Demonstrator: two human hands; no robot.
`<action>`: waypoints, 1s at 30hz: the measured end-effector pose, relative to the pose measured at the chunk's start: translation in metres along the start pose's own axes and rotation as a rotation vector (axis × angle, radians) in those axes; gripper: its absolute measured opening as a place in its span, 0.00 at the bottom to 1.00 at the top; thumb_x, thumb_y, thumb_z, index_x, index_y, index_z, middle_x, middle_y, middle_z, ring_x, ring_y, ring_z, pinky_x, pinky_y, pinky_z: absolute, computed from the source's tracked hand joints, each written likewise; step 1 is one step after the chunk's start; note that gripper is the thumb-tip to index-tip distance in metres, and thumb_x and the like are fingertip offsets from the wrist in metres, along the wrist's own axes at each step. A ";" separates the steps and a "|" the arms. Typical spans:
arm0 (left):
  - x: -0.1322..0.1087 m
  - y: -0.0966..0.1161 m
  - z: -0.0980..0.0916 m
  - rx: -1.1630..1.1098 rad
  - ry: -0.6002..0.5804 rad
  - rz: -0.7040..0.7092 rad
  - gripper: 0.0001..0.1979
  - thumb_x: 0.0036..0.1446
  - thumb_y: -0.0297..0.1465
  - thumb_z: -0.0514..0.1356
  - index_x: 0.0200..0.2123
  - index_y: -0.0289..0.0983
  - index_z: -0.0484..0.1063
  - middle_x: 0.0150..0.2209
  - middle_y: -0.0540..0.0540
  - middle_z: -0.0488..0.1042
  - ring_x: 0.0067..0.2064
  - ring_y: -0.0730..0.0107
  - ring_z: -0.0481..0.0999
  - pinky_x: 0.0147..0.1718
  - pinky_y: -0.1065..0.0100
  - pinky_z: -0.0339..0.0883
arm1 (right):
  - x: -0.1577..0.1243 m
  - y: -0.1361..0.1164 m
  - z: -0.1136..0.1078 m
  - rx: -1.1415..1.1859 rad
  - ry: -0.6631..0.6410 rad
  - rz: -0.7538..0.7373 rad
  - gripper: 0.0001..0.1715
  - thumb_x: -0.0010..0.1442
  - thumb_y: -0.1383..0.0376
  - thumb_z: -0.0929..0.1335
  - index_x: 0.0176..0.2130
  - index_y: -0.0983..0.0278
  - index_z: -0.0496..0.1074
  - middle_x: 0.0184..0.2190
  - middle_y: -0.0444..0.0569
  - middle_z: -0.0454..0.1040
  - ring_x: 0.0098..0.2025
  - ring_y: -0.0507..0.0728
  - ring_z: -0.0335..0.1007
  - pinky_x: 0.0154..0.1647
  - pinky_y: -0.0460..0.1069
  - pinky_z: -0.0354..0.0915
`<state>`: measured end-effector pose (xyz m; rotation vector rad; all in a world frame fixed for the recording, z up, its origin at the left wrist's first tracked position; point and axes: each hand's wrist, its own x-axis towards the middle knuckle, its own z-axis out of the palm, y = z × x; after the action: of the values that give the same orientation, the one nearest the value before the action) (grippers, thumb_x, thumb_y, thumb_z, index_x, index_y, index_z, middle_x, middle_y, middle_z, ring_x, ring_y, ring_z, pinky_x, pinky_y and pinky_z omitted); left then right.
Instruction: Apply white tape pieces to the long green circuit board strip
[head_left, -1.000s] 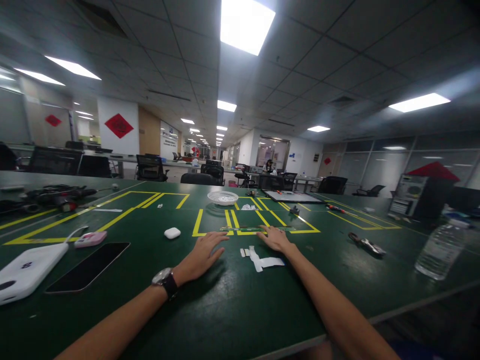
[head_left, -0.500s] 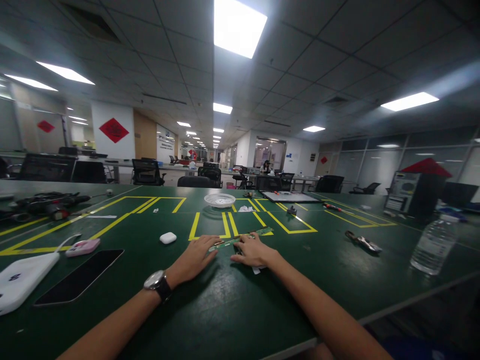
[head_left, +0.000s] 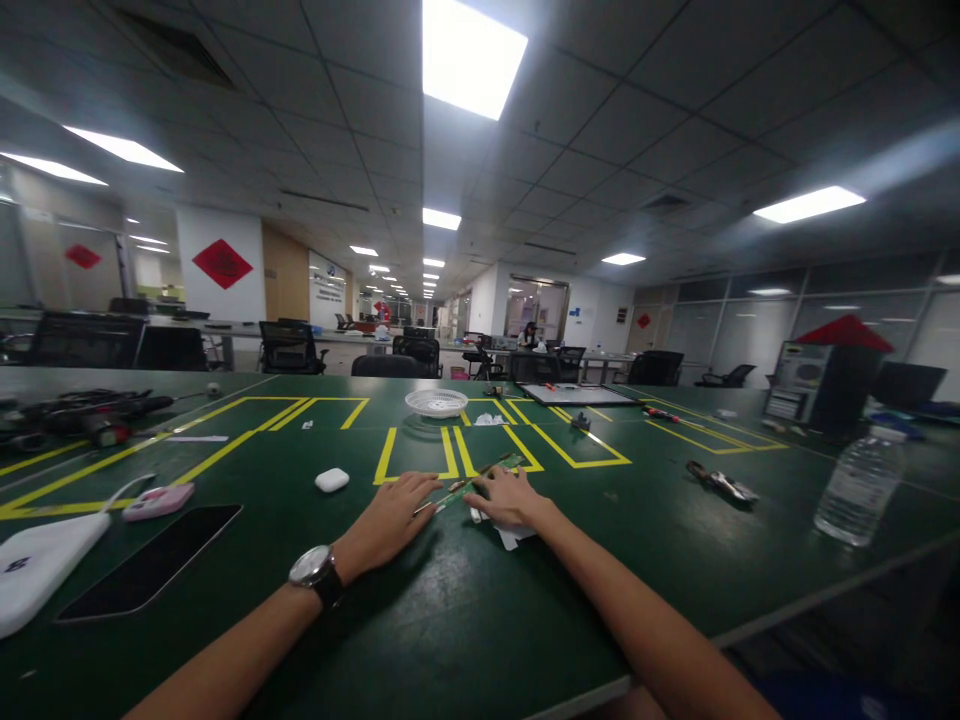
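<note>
A narrow green circuit board (head_left: 453, 494) is held at a slant between my two hands, just above the table. My left hand (head_left: 390, 515), with a watch on the wrist, has its fingers closed on the board's near left end. Farther along, my right hand (head_left: 508, 496) grips the board from above, its fingers bent and hiding part of it. Beneath the right palm lies a crumpled white piece (head_left: 514, 538), perhaps paper or tissue; the hand covers most of it.
A white basket (head_left: 436, 403) stands behind the hands on the green table (head_left: 450, 640). Leftward are an earbud case (head_left: 332, 480), a phone (head_left: 154, 560) and a white power bank (head_left: 49, 570). To the right are pliers (head_left: 721, 483), a water bottle (head_left: 861, 487) and a computer tower (head_left: 814, 385).
The circuit board has turned to a steeper slant, and less of its right end shows. More of the white piece is visible under my right hand. The view shifted slightly.
</note>
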<state>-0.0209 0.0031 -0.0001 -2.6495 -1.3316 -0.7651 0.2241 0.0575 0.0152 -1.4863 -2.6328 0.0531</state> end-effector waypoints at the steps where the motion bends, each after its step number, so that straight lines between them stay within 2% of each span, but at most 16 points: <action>1: 0.000 -0.001 0.000 0.003 0.006 0.006 0.18 0.69 0.38 0.49 0.58 0.41 0.65 0.59 0.44 0.67 0.60 0.58 0.64 0.58 0.55 0.57 | -0.003 -0.003 -0.002 0.018 -0.010 -0.074 0.41 0.64 0.39 0.52 0.60 0.59 0.66 0.58 0.61 0.65 0.61 0.69 0.58 0.61 0.69 0.44; 5: -0.004 0.001 0.002 -0.044 -0.070 0.056 0.18 0.69 0.40 0.49 0.59 0.44 0.64 0.60 0.45 0.66 0.61 0.59 0.63 0.58 0.56 0.56 | -0.016 -0.013 -0.009 0.096 -0.052 -0.331 0.36 0.65 0.43 0.57 0.60 0.60 0.66 0.59 0.58 0.65 0.62 0.66 0.57 0.64 0.65 0.42; 8: -0.008 0.009 0.003 -0.101 -0.177 0.069 0.20 0.68 0.40 0.50 0.61 0.47 0.61 0.62 0.47 0.64 0.62 0.59 0.62 0.56 0.57 0.57 | -0.021 -0.013 -0.011 0.143 -0.065 -0.433 0.32 0.64 0.46 0.61 0.60 0.59 0.66 0.60 0.57 0.65 0.62 0.65 0.58 0.64 0.62 0.46; 11: -0.011 0.016 0.004 -0.129 -0.238 0.043 0.22 0.68 0.40 0.50 0.64 0.48 0.56 0.64 0.47 0.61 0.63 0.59 0.61 0.56 0.56 0.57 | -0.025 -0.004 -0.016 0.210 -0.016 -0.510 0.28 0.61 0.53 0.67 0.58 0.61 0.68 0.59 0.56 0.66 0.60 0.62 0.61 0.62 0.56 0.52; 14: -0.011 0.018 0.004 -0.130 -0.252 0.028 0.22 0.69 0.39 0.49 0.64 0.47 0.56 0.66 0.46 0.58 0.65 0.59 0.58 0.57 0.56 0.55 | -0.030 0.008 -0.022 0.262 0.036 -0.504 0.27 0.58 0.60 0.69 0.56 0.64 0.69 0.55 0.55 0.69 0.57 0.59 0.64 0.60 0.52 0.56; 16: -0.011 0.018 0.003 -0.126 -0.266 0.040 0.21 0.69 0.39 0.48 0.63 0.47 0.57 0.66 0.46 0.57 0.66 0.58 0.57 0.58 0.55 0.53 | -0.033 0.013 -0.025 0.263 0.016 -0.468 0.28 0.56 0.63 0.70 0.56 0.64 0.69 0.53 0.54 0.71 0.55 0.60 0.65 0.58 0.52 0.58; 20: -0.010 0.017 0.003 -0.123 -0.294 0.054 0.20 0.69 0.39 0.47 0.62 0.47 0.60 0.64 0.46 0.63 0.65 0.58 0.58 0.57 0.55 0.53 | -0.035 0.014 -0.025 0.223 -0.044 -0.419 0.25 0.52 0.67 0.71 0.51 0.65 0.72 0.48 0.53 0.73 0.50 0.60 0.68 0.53 0.52 0.61; 24: -0.010 0.019 0.003 -0.109 -0.277 0.051 0.20 0.68 0.42 0.48 0.60 0.45 0.62 0.63 0.45 0.64 0.64 0.58 0.60 0.57 0.55 0.54 | -0.033 0.012 -0.022 0.222 -0.017 -0.423 0.21 0.54 0.68 0.70 0.49 0.64 0.74 0.45 0.52 0.73 0.48 0.59 0.68 0.52 0.52 0.62; 27: -0.009 0.020 0.005 -0.087 -0.234 0.070 0.20 0.68 0.43 0.50 0.58 0.44 0.64 0.65 0.44 0.60 0.65 0.58 0.58 0.57 0.56 0.54 | -0.031 0.013 -0.020 0.255 0.013 -0.453 0.23 0.53 0.69 0.69 0.50 0.63 0.73 0.48 0.52 0.73 0.51 0.59 0.67 0.55 0.52 0.60; 30: -0.005 0.020 0.010 -0.086 -0.219 0.058 0.22 0.68 0.43 0.50 0.61 0.44 0.60 0.68 0.43 0.54 0.67 0.58 0.54 0.58 0.55 0.53 | -0.028 0.015 -0.017 0.277 0.008 -0.454 0.24 0.52 0.72 0.69 0.50 0.63 0.73 0.48 0.50 0.74 0.51 0.58 0.68 0.56 0.50 0.59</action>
<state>-0.0042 -0.0100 -0.0086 -2.8969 -1.2881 -0.5506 0.2529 0.0410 0.0284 -0.7856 -2.7463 0.3509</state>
